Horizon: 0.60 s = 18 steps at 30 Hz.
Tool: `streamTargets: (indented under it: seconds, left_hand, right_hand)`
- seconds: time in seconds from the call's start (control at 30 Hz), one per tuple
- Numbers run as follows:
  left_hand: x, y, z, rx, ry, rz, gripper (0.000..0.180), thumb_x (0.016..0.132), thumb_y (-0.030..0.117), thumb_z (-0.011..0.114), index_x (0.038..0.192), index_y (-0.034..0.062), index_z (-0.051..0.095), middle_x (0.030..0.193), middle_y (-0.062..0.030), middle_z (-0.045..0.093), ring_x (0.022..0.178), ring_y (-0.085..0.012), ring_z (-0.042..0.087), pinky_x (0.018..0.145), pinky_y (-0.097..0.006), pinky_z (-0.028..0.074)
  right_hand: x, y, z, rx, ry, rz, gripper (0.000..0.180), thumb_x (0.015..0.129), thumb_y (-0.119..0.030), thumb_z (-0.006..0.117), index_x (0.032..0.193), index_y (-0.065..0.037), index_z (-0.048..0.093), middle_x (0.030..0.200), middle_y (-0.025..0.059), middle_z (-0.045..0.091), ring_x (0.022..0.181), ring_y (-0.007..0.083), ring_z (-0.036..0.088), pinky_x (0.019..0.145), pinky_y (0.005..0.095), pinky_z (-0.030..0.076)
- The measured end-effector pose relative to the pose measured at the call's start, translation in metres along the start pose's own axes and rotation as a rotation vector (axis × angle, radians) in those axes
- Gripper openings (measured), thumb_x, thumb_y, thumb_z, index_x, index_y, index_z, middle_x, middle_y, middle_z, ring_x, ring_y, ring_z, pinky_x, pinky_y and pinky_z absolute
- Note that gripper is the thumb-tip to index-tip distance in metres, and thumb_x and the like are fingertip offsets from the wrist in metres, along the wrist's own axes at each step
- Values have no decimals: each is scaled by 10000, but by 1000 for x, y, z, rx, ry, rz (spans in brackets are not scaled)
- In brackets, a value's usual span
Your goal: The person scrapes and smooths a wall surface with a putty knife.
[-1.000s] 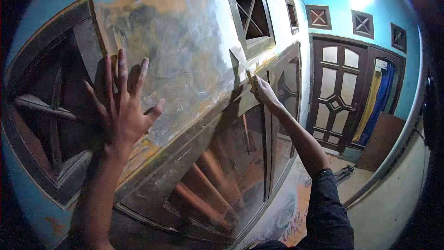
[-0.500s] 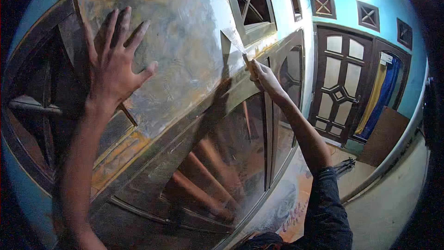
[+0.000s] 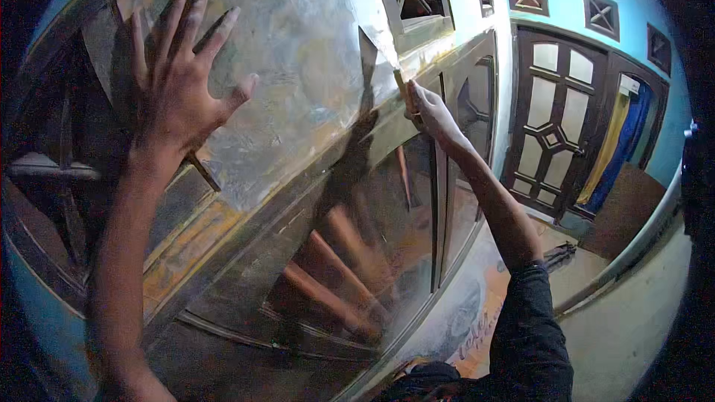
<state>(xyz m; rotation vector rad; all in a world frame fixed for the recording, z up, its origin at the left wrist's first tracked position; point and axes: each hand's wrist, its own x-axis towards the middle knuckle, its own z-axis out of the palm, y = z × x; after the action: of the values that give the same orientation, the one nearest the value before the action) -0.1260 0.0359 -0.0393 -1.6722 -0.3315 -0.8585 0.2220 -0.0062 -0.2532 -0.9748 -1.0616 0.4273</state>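
Observation:
My left hand (image 3: 181, 88) is open, fingers spread, against a wall patch (image 3: 298, 59) smeared with grey, white and orange filler. Whether its whole palm touches the wall is hard to tell. My right hand (image 3: 433, 113) grips the handle of a putty knife (image 3: 403, 85). Its pale, wide blade points up and left over the white wall edge, just below a small dark window frame (image 3: 424, 33). The blade blends with the bright wall, so its contact with the surface is unclear. A dark shadow of the hand and tool falls across the patch beside it.
Dark wooden frames with glass (image 3: 350, 253) run below the patch, and another dark frame (image 3: 67, 171) stands at the left. Farther right are a panelled door (image 3: 547, 119), a blue and yellow curtain (image 3: 624, 141) and a brown board (image 3: 629, 208). A pale ledge (image 3: 633, 313) curves along the right.
The view has shifted slightly, moving the window frame up and right in it. My right hand keeps the putty knife close to the window's lower corner. My left hand stays spread at the wall.

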Motion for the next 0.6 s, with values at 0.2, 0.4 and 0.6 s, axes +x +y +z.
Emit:
streamTargets:
  seconds: [0.2, 0.4, 0.6]
  left_hand:
    - [-1, 2, -5, -28, -3, 10, 695, 782, 553, 581, 1375, 201, 489, 1516, -97, 320, 1418, -266, 259, 1170, -566, 57]
    - [-1, 2, -4, -15, -14, 14, 693, 782, 532, 599, 1377, 195, 487, 1523, -90, 310, 1417, -268, 255, 1169, -549, 72]
    - [-2, 1, -12, -9, -32, -18, 711, 767, 527, 615, 1378, 187, 487, 1531, -107, 290, 1427, -262, 236, 1173, -549, 62]
  right_hand:
    - [-5, -26, 5, -65, -57, 29, 521, 975, -541, 436, 1044, -63, 629, 588, -48, 424, 424, 51, 322, 392, 246, 255]
    - [31, -84, 18, -92, 10, -29, 534, 983, -540, 407, 1030, -35, 573, 613, -46, 413, 449, 56, 310, 418, 246, 232]
    - [-5, -33, 12, -131, 19, -27, 474, 991, -495, 420, 1017, -66, 622, 663, -50, 456, 511, 44, 379, 461, 221, 313]
